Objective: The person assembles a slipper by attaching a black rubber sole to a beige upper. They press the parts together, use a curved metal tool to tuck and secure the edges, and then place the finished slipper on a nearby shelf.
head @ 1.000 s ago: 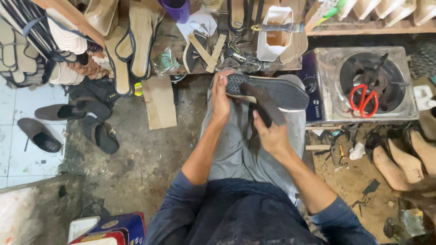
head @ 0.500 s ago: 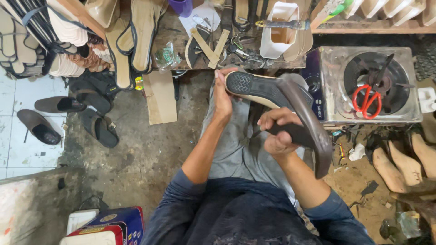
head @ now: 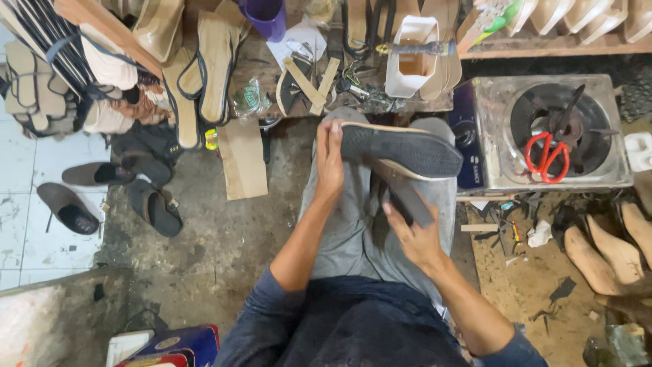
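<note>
1. We see a dark grey shoe sole with a tan edge and a textured tread [head: 404,148] lying across the lap, over the grey trousers [head: 353,231], tread side up.
2. Our left hand [head: 331,158] is closed around the sole's near end, fingers wrapped over the edge, gripping it.
3. Our right hand [head: 414,234] is closed around a dark flat tool [head: 406,197], whose upper end lies against the underside of the sole.
4. Just beyond the sole stands a low wooden workbench [head: 258,61] crowded with tan insoles [head: 216,68], a purple plastic cup [head: 266,17] and a white paper box [head: 411,58].
5. To the right sits a square metal gas stove [head: 492,136] with red-handled scissors [head: 547,153] resting on its burner.
6. Farther right, pale wooden shoe lasts [head: 604,255] lie on the dirty floor.
7. To the left, dark sandals [head: 102,194] rest on the concrete, beside a brown cardboard piece [head: 244,160].
</note>
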The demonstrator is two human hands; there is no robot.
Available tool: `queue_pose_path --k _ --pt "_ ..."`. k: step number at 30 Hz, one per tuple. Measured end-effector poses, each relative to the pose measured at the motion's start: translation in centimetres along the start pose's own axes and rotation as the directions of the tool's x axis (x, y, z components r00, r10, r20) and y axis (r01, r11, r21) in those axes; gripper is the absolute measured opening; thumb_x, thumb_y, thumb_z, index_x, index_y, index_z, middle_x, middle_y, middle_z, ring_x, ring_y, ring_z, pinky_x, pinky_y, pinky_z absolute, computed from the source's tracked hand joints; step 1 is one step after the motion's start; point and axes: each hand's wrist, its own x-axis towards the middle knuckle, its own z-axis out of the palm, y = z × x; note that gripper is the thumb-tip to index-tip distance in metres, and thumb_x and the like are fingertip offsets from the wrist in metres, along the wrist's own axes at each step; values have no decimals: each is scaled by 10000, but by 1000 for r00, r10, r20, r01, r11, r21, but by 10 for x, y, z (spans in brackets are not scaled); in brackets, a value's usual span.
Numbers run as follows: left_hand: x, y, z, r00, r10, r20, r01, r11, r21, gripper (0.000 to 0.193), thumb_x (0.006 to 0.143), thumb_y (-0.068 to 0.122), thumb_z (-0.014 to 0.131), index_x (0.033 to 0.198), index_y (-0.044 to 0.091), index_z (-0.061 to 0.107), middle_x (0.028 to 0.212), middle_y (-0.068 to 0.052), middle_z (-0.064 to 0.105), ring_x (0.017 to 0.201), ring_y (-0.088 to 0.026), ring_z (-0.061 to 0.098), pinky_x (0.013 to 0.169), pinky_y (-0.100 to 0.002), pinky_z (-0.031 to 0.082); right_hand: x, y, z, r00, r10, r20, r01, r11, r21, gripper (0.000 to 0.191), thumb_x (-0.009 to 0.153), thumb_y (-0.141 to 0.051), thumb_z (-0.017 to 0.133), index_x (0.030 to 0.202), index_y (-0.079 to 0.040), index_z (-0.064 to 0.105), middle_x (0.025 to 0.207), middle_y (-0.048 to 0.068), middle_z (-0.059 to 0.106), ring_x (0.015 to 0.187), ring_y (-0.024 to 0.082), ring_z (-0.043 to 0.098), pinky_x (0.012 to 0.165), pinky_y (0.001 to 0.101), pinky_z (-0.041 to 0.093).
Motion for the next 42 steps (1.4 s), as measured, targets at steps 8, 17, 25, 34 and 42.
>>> queue_pose_path --k 8,17,25,34,42 --pt "-15 88 7 975 -104 198 158 947 -280 658 862 59 835 1406 81 466 1334 -129 518 1210 -238 570 1046 -392 522 -71 18 -103 875 -141 463 318 889 -331 279 831 -354 704 795 -81 657 698 103 642 610 307 616 567 410 478" --pt "-22 213 23 687 451 570 -612 782 119 782 806 57 946 1436 149 492 1615 -158 374 1513 -313 437 1210 -374 402 18 -97 -73 896 -390 -214 406 913 35 720 881 -225 855 1462 -11 486 1375 165 632 1244 227 619 1095 311 512" --pt "-33 200 19 671 363 646 -576 804 147 1024 675 103 981 1522 146 405 1628 -124 403 1544 -309 383 1273 -429 309 44 -136 -47 891 -448 -68 442 893 -89 826 688 -174 969 1394 22 588 1456 226 605 1406 345 599 1218 434 476" --pt "-30 195 19 656 372 657 -569 815 107 1012 727 77 964 1552 161 384 1629 -101 383 1568 -293 352 1318 -421 306 40 -103 -39 892 -425 -157 426 904 -29 754 701 -147 979 1345 32 628 1379 236 658 1332 330 659 1135 376 518" --pt "-57 161 37 766 383 517 -568 780 263 860 800 99 892 1506 114 401 1618 -156 383 1512 -375 355 1285 -453 276 43 -108 -61 971 -219 -93 236 936 261 725 833 -81 875 1463 38 536 1513 191 583 1433 286 545 1273 384 393"
